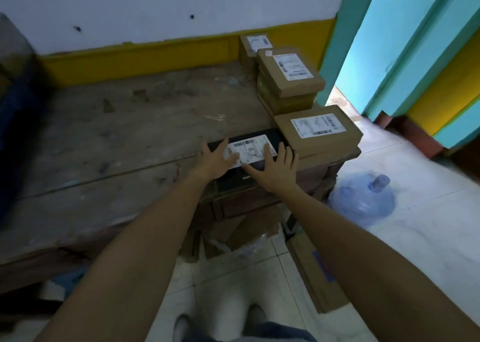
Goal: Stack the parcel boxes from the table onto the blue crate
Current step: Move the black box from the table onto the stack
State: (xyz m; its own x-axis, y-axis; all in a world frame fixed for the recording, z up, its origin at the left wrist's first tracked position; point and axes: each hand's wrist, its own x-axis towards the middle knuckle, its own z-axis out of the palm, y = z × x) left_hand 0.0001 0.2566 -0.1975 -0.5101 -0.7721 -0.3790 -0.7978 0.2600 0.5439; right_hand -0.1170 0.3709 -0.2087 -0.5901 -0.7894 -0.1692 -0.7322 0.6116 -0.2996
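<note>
The person's left hand (217, 158) and right hand (279, 166) lie spread, fingers splayed, on the two ends of a black parcel box (249, 150) with a white shipping label, at the near right corner of the wooden table (117, 134). Neither hand has closed around it. Just beside it, at the table's right edge, sits a brown box (318, 130) on top of another. Behind these, along the right edge toward the far corner, stands a taller brown stack (289, 78), and a further brown box (253, 46) stands against the wall — the count within the stack is unclear. The left and middle of the tabletop lie bare. On the floor right of the table rests a water jug (363, 201); flat cardboard (315, 271) lies nearer the feet.
</note>
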